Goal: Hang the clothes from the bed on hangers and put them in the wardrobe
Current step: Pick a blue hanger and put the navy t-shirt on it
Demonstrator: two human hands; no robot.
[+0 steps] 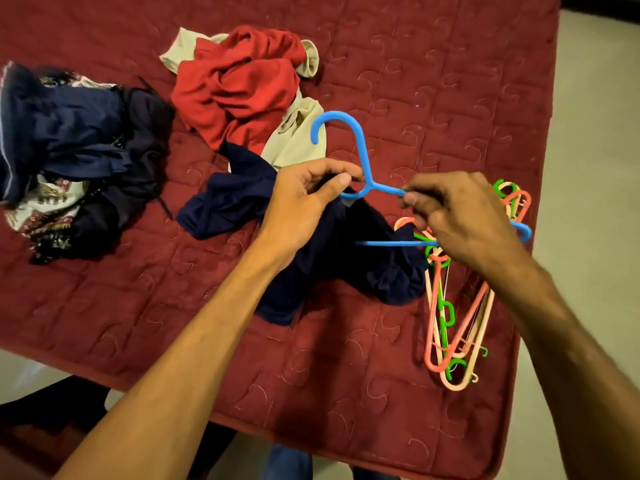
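While the left hand (308, 202) curls round the blue hanger (362, 150) at its neck and the right hand (460, 220) pinches its arm, the navy garment (346, 268) lies bunched beneath those fingers (on the bed (415, 81)); its folds could snag the lower bar.

Bare quilt (121, 323) leaves room at the near left and far right of the bed. A dark patterned clothes heap (79, 140) fills the left, a red and beige heap (239, 88) the far middle, and a navy garment (235, 199) the centre. Stacked plastic hangers (453, 323) line the right edge. A blue hanger (360, 147), held by the left hand (304, 199) and right hand (460, 216), spans above the garment.
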